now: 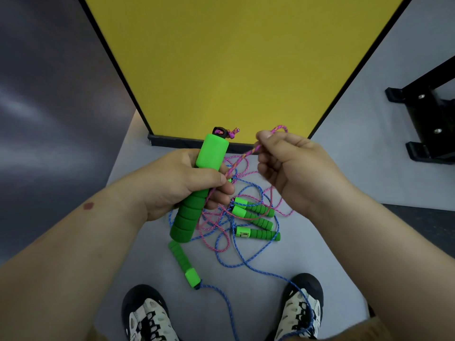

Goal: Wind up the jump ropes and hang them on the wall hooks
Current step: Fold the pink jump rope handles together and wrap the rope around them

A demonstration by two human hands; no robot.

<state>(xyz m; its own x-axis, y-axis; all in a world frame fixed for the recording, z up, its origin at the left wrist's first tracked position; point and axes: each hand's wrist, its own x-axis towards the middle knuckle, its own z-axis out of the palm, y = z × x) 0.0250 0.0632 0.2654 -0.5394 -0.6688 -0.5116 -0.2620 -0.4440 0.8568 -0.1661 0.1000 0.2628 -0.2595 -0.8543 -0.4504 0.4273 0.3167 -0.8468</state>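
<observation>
The left hand (187, 185) has its fingers curled round a green foam jump-rope handle (199, 185), held tilted with its black cap uppermost and a knotted end of pink rope (242, 157) poking out. That pink rope runs across to the right hand (293, 166), whose thumb and fingers pinch it into a small loop above the knuckles. Below on the grey floor (344, 168) lies a tangle of pink and blue rope (246, 263) with four more green handles (256, 221). The blue rope trails over the right shoe (299, 308). A yellow panel (241, 60) stands ahead.
</observation>
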